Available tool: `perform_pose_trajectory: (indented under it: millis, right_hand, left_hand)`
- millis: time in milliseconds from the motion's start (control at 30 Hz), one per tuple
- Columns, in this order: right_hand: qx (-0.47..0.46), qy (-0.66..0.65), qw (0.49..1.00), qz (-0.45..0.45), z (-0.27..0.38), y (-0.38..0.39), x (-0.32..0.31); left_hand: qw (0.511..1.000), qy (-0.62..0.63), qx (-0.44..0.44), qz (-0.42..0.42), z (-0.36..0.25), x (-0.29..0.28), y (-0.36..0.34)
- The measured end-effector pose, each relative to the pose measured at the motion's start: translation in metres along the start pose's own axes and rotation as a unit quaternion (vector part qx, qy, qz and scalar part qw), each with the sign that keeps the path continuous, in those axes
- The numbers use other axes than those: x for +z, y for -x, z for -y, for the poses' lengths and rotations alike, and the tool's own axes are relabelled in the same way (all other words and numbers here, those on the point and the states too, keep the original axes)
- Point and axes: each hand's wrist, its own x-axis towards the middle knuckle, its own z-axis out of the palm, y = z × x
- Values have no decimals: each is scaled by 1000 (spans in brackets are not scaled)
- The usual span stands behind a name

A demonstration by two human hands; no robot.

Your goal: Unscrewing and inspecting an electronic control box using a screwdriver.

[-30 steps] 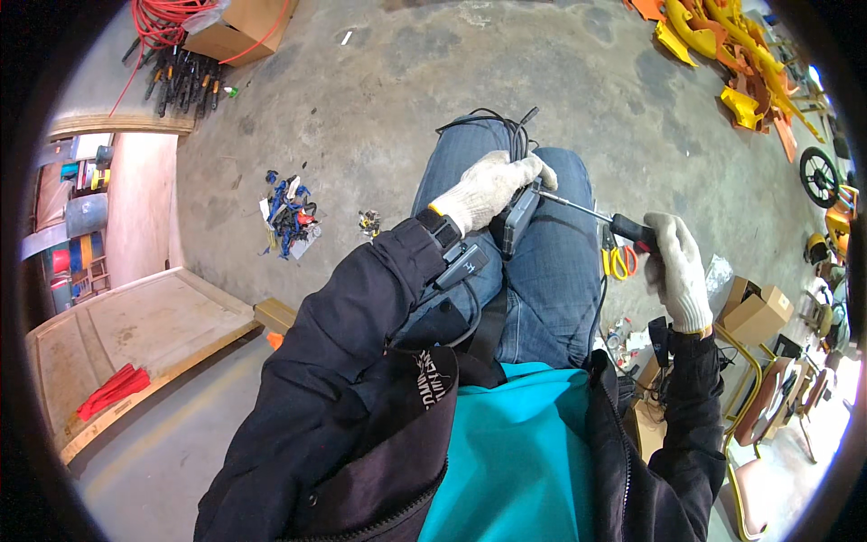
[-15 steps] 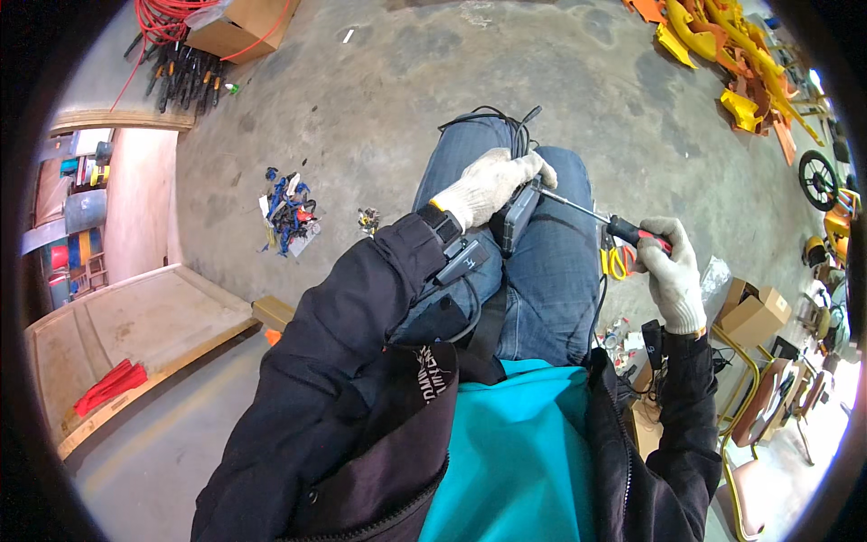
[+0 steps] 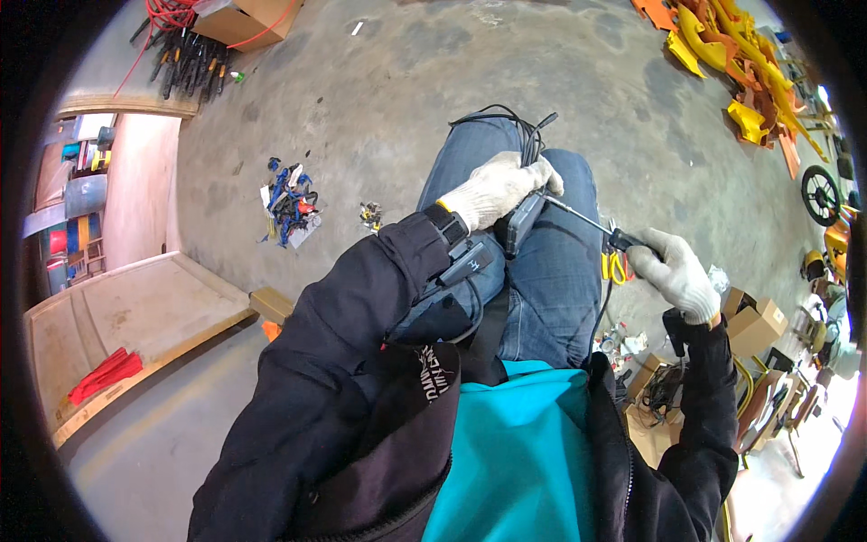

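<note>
My left hand (image 3: 502, 187), in a white knitted glove, is closed around a black box-shaped device (image 3: 522, 223) that rests on my thighs. A bundle of black cable (image 3: 531, 140) loops out past the fingers, over my knees. My gloved right hand (image 3: 675, 272) grips the dark handle of a screwdriver (image 3: 578, 214). Its long metal shaft points left, and the tip meets the upper right edge of the device, close to the left fingertips. The exact contact spot is too small to make out. Yellow-handled scissors (image 3: 615, 267) lie beside my right thigh.
Blue and black scraps (image 3: 291, 206) and a small heap of parts (image 3: 370, 215) lie on the floor to the left. A low wooden platform (image 3: 144, 316) bears a red cloth (image 3: 106, 375). Cardboard boxes (image 3: 755, 322) stand at right; yellow plastic pieces (image 3: 722, 54) are piled far right.
My right hand has turned and wrapped further over the screwdriver handle, covering its red part. The shaft slopes a little more steeply. My left hand still holds the device.
</note>
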Motion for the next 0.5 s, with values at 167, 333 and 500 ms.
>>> perform_pose_trajectory:
  millis: [167, 333, 500]
  right_hand:
    - [-150, 351, 917, -114, 9, 4, 8]
    - [-88, 83, 973, -195, 2, 5, 8]
    - [145, -338, 909, -198, -1, 10, 5]
  left_hand:
    - [999, 13, -34, 7, 7, -4, -3]
    - [998, 63, -7, 9, 12, 0, -8]
    - [1000, 13, -2, 17, 21, -2, -13]
